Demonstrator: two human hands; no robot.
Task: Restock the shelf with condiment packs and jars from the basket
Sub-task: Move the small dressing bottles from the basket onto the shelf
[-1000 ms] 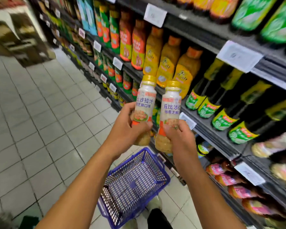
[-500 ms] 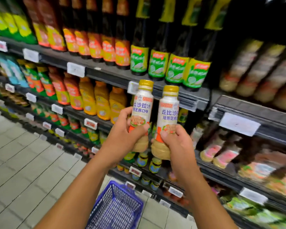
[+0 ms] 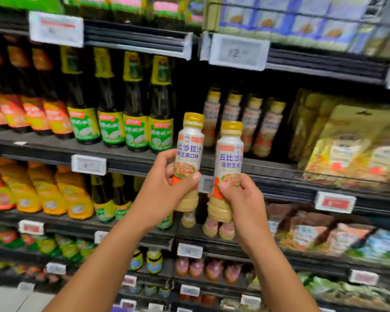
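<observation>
I hold two upright salad dressing bottles with gold caps and white labels in front of the shelving. My left hand (image 3: 164, 190) grips the left dressing bottle (image 3: 189, 152) around its lower half. My right hand (image 3: 241, 199) grips the right dressing bottle (image 3: 230, 158) the same way. The two bottles stand side by side, close together. Just behind them, on the middle shelf (image 3: 279, 174), stands a row of matching bottles (image 3: 245, 122). The basket is out of view.
Dark sauce bottles with green labels (image 3: 119, 122) fill the shelf to the left, orange-labelled ones (image 3: 20, 113) further left. Flat yellow packs (image 3: 351, 143) stand to the right. Price tags (image 3: 239, 51) line the shelf edges. Lower shelves carry squeeze bottles, jars and pouches.
My view has swung right and upward to face the shelving; the basket has dropped out of sight. Both hands still hold the bottles, now raised before the matching row.
</observation>
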